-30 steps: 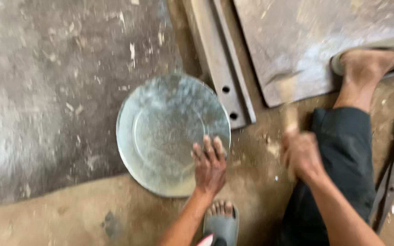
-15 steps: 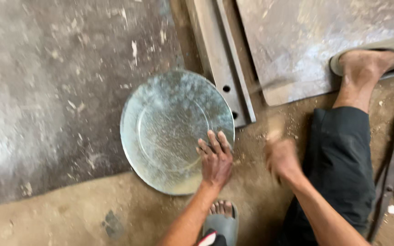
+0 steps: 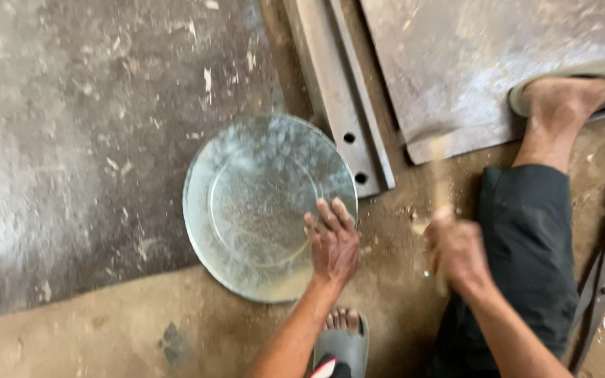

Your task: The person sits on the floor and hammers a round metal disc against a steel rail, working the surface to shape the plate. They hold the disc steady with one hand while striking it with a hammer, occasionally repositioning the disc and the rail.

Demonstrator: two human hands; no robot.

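This is looking like a small metal workshop where the work is happening on the ground. A dirt floor (image 3: 106, 336) is lying under everything, and a big worn metal sheet (image 3: 71, 140) is covering its left part. A drilled steel bar (image 3: 337, 105) and another metal plate (image 3: 484, 63) are lying far right, and a round tin plate (image 3: 260, 203) is resting between them.

A long grey metal bar with holes (image 3: 337, 98) is laid beside a flat grey metal sheet (image 3: 484, 63). A dark worn floor mat (image 3: 85, 140) is spread over the dirt floor (image 3: 106, 343).
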